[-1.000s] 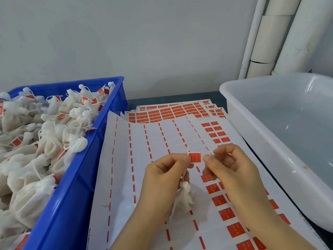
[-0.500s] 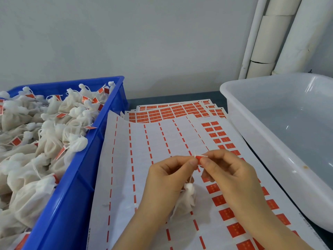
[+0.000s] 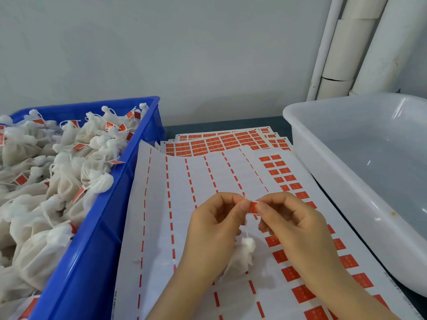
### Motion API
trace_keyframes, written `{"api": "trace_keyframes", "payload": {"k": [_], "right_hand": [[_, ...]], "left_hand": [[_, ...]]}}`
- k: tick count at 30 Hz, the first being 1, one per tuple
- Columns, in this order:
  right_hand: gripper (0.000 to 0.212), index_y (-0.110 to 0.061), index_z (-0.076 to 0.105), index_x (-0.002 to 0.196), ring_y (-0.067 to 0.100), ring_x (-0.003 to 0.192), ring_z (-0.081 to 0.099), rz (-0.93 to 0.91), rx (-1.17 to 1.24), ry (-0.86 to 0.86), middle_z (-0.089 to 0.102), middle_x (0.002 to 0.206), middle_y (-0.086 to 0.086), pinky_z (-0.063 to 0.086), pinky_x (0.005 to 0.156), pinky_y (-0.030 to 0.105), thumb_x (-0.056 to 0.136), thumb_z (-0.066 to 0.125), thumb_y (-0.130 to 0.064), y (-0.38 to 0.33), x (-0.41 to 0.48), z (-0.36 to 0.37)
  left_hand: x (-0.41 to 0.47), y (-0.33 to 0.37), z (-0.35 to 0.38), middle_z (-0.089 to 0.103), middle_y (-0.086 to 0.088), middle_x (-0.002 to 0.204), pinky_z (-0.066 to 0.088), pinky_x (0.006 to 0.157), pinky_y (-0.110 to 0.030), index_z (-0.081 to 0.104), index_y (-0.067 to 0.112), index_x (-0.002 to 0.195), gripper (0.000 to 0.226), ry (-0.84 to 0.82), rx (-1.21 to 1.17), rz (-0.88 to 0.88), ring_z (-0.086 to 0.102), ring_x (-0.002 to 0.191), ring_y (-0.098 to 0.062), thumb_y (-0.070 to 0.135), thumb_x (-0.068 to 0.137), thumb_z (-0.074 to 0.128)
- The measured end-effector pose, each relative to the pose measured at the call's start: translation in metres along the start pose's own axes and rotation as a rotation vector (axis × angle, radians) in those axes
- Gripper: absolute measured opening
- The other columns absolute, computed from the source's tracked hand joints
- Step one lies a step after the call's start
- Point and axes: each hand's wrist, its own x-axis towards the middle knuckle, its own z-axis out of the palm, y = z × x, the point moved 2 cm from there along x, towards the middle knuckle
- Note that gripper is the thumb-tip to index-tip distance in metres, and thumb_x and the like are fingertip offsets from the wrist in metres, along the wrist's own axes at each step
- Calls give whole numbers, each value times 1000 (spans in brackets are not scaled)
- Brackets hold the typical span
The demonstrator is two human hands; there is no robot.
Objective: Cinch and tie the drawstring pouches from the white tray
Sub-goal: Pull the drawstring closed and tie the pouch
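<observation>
Two bare forearms rise from the bottom edge and converge at centre above the counter. The left grip (image 3: 215,227) and right grip (image 3: 293,227) meet almost fingertip to fingertip, each pinching one end of a small red tag (image 3: 253,207) between thumb and forefinger. The remaining fingers of both curl loosely toward the palms, backs of the hands facing the camera. The left forearm (image 3: 180,292) climbs from bottom centre; the right forearm (image 3: 351,296) slants in from the lower right corner.
</observation>
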Motion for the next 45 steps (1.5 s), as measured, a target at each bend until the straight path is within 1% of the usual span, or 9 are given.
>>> {"api": "trace_keyframes", "payload": {"k": [4,13,19,26,32,36,40,42,45], "right_hand": [[1,-32,61,78,-3,66,62,-19,-51,5,65,70,-25,44,56,2,78,60,-32,3,-1,-1],[12,-35,59,78,-3,69,62,-84,-61,2,64,72,-25,44,57,3,72,53,-43,-1,-4,1],[21,-28,56,86,1,72,61,-25,0,-130,63,77,-23,46,62,7,75,48,-44,1,-8,10],[28,-14,53,70,19,54,50,-97,-45,-142,56,63,0,44,53,26,89,46,-34,0,-10,8],[26,-18,50,63,12,50,43,-59,-3,-119,50,56,0,36,47,15,88,46,-21,3,-10,9],[33,-20,50,63,9,48,43,-31,25,-114,50,53,-5,39,49,15,92,48,-34,1,-10,10],[24,-14,55,69,12,50,49,57,90,-46,54,55,-4,42,48,12,89,47,-25,1,-7,4],[25,-15,58,73,14,60,55,86,92,3,59,62,-6,43,49,9,82,46,-36,1,-4,1],[23,-23,60,71,3,65,60,126,90,71,62,64,-13,46,51,7,87,47,-32,5,0,-5]], "left_hand": [[0,-5,1,65,17,72,49,63,-12,60,30,75,16,40,157,68,60,70,-1,20,88,60],[-3,-6,3,60,27,77,45,58,-8,53,35,72,22,114,324,200,56,75,2,20,87,62],[-4,-4,0,66,15,75,50,63,-14,61,29,77,14,148,205,233,62,72,-6,20,87,62],[-4,-4,-1,67,10,73,53,65,-19,64,26,79,14,62,151,232,63,70,-8,17,88,60],[-6,-5,0,66,11,71,53,66,-20,63,29,78,14,51,144,243,63,70,-12,19,88,61],[-3,-3,1,66,8,69,51,63,-17,66,27,77,14,7,53,199,63,67,-10,23,88,58],[-2,-3,1,70,7,72,51,67,-14,69,39,74,35,-96,1,144,66,71,-9,62,74,43],[-2,-3,2,71,14,82,50,72,-9,69,45,77,42,-218,56,108,66,83,-4,68,72,35],[-2,-7,3,68,21,84,49,63,-7,66,43,82,22,-273,175,11,63,80,4,60,76,53]]}}
